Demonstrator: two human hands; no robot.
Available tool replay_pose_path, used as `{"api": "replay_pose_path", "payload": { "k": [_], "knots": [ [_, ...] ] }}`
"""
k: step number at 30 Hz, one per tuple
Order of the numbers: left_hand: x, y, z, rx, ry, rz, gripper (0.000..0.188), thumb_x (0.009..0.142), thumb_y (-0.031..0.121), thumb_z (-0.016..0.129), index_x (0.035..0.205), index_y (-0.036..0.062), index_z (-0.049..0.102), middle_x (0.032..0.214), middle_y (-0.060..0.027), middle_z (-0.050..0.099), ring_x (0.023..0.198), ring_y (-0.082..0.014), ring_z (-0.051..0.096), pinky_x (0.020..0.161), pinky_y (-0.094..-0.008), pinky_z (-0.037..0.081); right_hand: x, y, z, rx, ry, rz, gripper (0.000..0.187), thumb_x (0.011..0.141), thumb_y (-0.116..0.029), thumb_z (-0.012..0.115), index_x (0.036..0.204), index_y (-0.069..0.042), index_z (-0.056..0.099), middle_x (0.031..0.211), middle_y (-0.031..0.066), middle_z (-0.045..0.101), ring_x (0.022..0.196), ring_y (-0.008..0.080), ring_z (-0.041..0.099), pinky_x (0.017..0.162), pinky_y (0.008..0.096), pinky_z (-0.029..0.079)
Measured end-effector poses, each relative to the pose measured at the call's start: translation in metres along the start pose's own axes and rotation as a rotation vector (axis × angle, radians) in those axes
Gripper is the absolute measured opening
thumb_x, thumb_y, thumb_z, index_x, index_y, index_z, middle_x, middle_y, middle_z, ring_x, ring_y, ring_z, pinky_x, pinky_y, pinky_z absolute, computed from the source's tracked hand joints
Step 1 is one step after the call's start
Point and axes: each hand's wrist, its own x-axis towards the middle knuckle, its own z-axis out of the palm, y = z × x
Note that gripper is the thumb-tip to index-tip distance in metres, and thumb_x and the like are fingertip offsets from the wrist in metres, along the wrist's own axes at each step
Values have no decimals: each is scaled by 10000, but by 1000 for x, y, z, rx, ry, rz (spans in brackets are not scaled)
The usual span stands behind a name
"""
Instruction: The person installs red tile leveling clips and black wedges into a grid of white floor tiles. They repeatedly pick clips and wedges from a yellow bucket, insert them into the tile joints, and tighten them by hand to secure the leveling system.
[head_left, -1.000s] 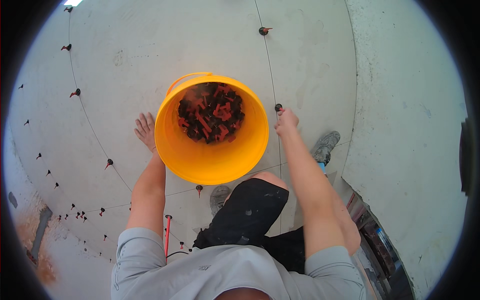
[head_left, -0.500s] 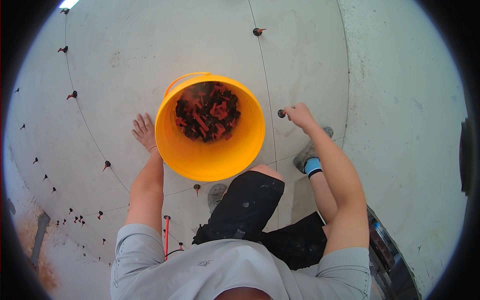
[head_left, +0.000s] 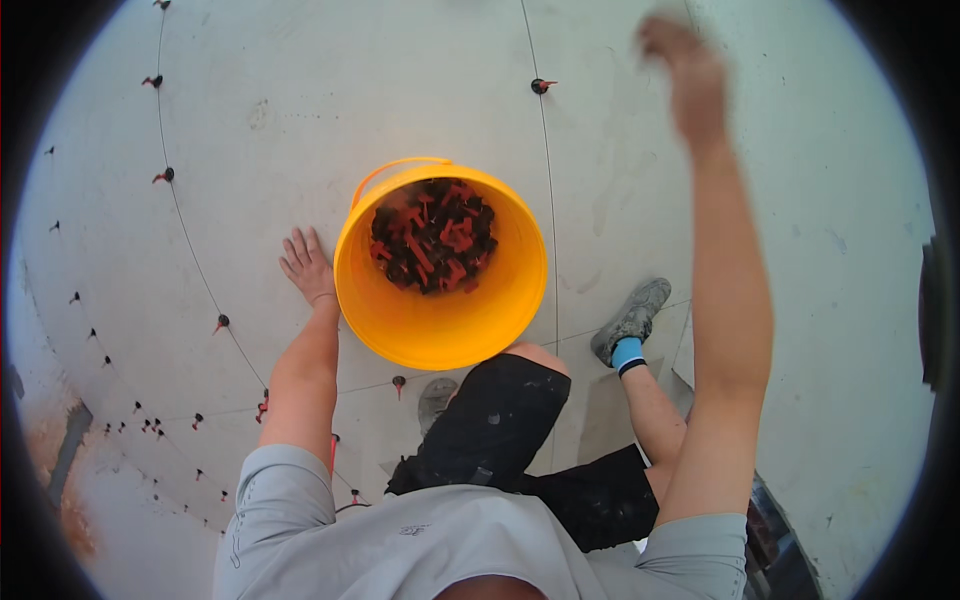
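A yellow bucket (head_left: pixel 445 335) tilts toward me on the pale tiled floor, with many black and red tile levelers (head_left: pixel 433 238) inside. Beside its left wall, my left hand (head_left: pixel 308 265) rests flat on a tile with the fingers stretched out. My right hand (head_left: pixel 692 80) is reached far forward at the upper right, near the edge of the tiles. Motion smears its fingers, so whether a leveler is in them does not show.
A tile leveler (head_left: pixel 540 87) stands in the joint beyond the bucket, and several more, such as one leveler (head_left: pixel 165 175), follow the left joint. One leveler (head_left: pixel 399 382) is just before the bucket. My right shoe (head_left: pixel 632 322) is on the floor.
My right hand, earlier low beside the bucket with a tile leveler at its fingers, has swung forward and up to the right. My left hand stays flat on the floor. The view has shifted slightly.
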Motion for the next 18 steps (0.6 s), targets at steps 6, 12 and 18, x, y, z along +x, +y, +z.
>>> {"api": "replay_pose_path", "payload": {
  "k": [6,12,18],
  "knots": [
    [-1,5,-3,-23,16,22,656,948,433,465,1531,255,224,1621,11,141,1494,-251,117,1203,-507,65,-135,191,80,-872,-348,24,175,835,-216,642,887,-48,643,886,150,665,898,339,626,757,446,512],
    [-5,-4,7,70,66,31,686,930,435,515,1527,243,236,1621,-7,153,1496,-261,115,1198,-516,64,-140,221,99,-949,-334,-175,142,823,-192,645,780,-66,594,794,109,625,843,309,607,753,435,499],
    [-2,6,-4,-63,110,65,691,927,433,524,1525,232,243,1619,-19,164,1495,-276,124,1194,-523,65,-140,234,102,-1044,-349,-329,88,781,-150,641,757,-81,592,773,85,622,818,264,604,721,387,483]
  ]
}}
